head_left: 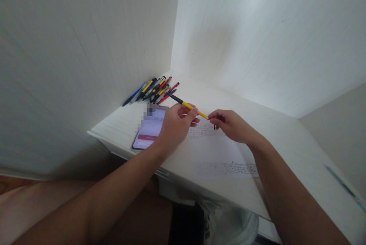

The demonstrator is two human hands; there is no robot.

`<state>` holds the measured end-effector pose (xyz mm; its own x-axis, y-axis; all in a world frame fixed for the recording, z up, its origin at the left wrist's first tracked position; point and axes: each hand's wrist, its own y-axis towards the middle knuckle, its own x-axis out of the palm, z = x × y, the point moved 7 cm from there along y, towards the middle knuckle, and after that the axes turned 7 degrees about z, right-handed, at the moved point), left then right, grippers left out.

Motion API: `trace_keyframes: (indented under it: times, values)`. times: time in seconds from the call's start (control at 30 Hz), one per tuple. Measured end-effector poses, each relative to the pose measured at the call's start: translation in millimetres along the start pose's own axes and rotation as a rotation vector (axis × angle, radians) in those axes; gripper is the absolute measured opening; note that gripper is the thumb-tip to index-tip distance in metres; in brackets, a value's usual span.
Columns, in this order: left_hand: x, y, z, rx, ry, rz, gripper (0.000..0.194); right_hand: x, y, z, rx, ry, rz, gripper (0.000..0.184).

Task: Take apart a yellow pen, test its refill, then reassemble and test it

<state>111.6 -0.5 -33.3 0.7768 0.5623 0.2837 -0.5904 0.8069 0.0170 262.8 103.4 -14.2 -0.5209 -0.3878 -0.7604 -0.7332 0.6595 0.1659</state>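
A yellow pen with a black end [186, 105] is held over a sheet of paper [220, 153] on a white desk [286, 138]. My left hand [175, 124] is closed on the middle of the pen. My right hand [228, 123] pinches the pen's near end, and a small dark part pokes out below its fingers. The paper carries patches of scribbles in black and red.
A heap of several pens [154, 89] in blue, yellow, red and black lies in the desk's far left corner against the wall. A phone [149, 128] with a lit screen lies just left of my left hand. Another pen [341, 184] lies at the right edge.
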Motion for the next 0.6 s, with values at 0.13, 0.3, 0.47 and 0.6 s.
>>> trace_keyframes:
  times: [0.13, 0.3, 0.47, 0.6]
  values:
    - [-2.7, 0.8, -0.9, 0.021, 0.010, 0.037, 0.016, -7.5, 2.5, -7.3, 0.086, 0.467, 0.176, 0.021]
    - [-4.0, 1.4, -1.9, 0.025, -0.157, 0.056, 0.023, -3.3, 2.8, -5.7, 0.148, 0.707, 0.282, 0.024]
    - [-2.8, 0.8, -0.4, 0.017, -0.257, 0.057, 0.025, -0.7, 2.2, -2.7, 0.135, 0.805, 0.317, 0.021]
    - [-1.1, -2.2, 1.9, 0.012, -0.290, 0.054, 0.024, 2.8, 1.4, -3.8, 0.136, 0.810, 0.300, 0.020]
